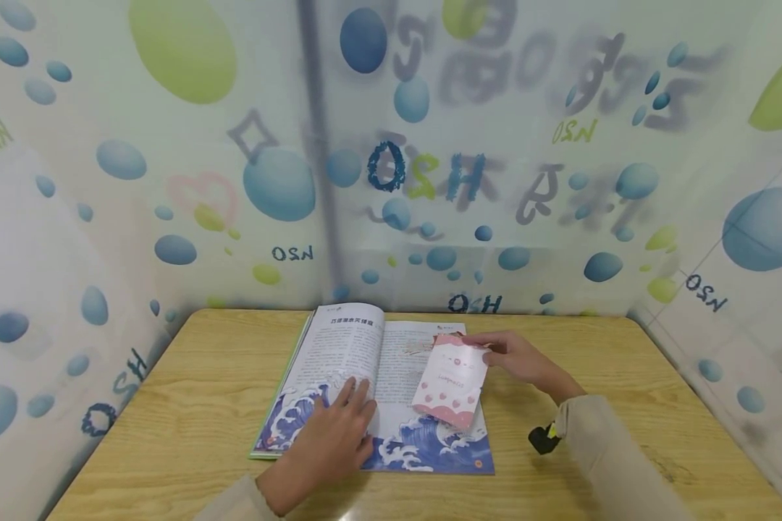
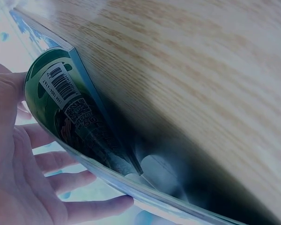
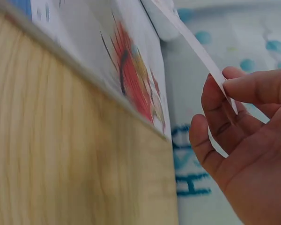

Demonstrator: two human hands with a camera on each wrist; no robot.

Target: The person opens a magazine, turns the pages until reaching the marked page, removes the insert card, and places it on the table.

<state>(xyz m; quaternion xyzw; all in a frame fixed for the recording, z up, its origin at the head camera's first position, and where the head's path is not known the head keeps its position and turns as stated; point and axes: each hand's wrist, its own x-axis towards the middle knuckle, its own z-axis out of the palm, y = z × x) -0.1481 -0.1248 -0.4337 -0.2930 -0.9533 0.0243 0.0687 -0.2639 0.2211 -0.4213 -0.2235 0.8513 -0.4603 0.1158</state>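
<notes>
An open magazine (image 1: 430,452) with printed text and blue wave drawings lies on the table. On its left page, near the fold, my left hand (image 1: 340,433) rests with fingers extended. The left wrist view shows the fingers (image 2: 65,183) against the magazine, whose green back cover (image 2: 49,101) curls up and bears a barcode. My right hand (image 1: 518,357) pinches a thin pink-and-white card (image 1: 452,380) by its upper right corner, between thumb and fingers. The card is tilted over the right page and covers part of its text and a red picture (image 3: 131,70).
The wooden table (image 1: 189,405) extends to both sides of the magazine. A pale curtain (image 1: 528,217) with blue and green dots stands behind and at the sides. A small black object (image 1: 544,438) is by the right sleeve.
</notes>
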